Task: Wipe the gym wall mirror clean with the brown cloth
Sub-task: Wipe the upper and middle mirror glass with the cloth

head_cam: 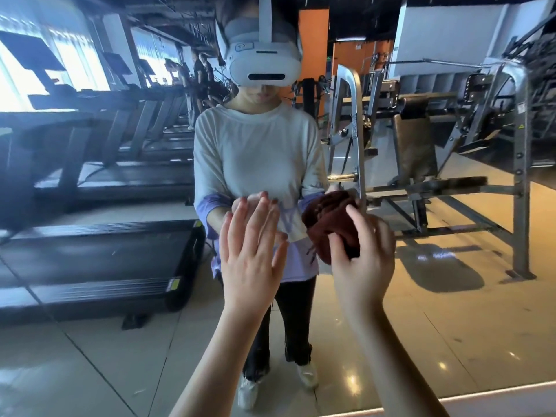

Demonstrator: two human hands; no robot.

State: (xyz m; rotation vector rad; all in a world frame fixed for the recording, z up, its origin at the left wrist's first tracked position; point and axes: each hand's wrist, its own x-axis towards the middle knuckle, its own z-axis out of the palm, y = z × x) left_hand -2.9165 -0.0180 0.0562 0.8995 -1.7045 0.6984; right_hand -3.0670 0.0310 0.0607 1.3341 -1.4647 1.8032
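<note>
The gym wall mirror (120, 296) fills nearly the whole view and reflects a person in a white headset facing me. My left hand (249, 251) is flat with straight fingers, its fingertips meeting their reflection on the glass. My right hand (364, 254) grips the bunched brown cloth (328, 227) and holds it against the mirror, just right of the left hand, at about waist height of the reflection.
The mirror reflects a row of treadmills (99, 251) on the left and a metal weight machine (436, 164) on the right, with people standing far back. A pale ledge (511, 401) runs along the mirror's bottom edge at lower right.
</note>
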